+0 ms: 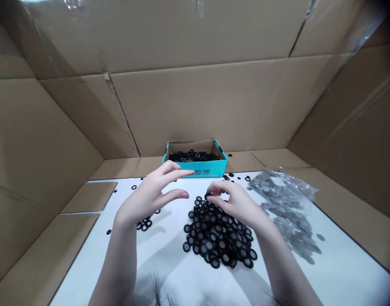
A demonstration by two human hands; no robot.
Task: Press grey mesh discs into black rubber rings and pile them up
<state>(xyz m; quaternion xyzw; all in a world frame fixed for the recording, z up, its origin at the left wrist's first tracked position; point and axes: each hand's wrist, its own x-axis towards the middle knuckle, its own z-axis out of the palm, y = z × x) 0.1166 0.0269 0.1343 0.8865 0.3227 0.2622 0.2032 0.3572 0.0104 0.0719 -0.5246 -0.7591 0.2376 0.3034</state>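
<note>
The white counter (164, 255) is walled in on the left, back and right by cardboard (197, 106), with flaps lying along its edges. Bare room runs from the near left edge across to the pile (218, 238) of black rings with grey centres, and again at the near right, past the discs.

The right hand (234, 199) is above the far end of the pile, thumb and forefinger pinching a black ring (208, 196); its forearm crosses between the pile and the discs. The left hand (150, 193) hangs over the counter to the pile's left, thumb and fingers spread with a wide gap. Its forearm hides part of a small cluster (145, 224) of rings just beside it.

At the back edge stands a teal box (215, 169), open on top and partly filled with black rings; the left forefinger overlaps its front in view, and whether they touch cannot be told. Stray rings lie near its right corner. To the right, a clear bag (305, 191) holds grey discs (293, 229), which spread toward the near side; where the bag ends is hard to see.

The box front reads "WON'T STOP" beneath blurred characters. A pale label (277, 181) on the bag is unreadable.
</note>
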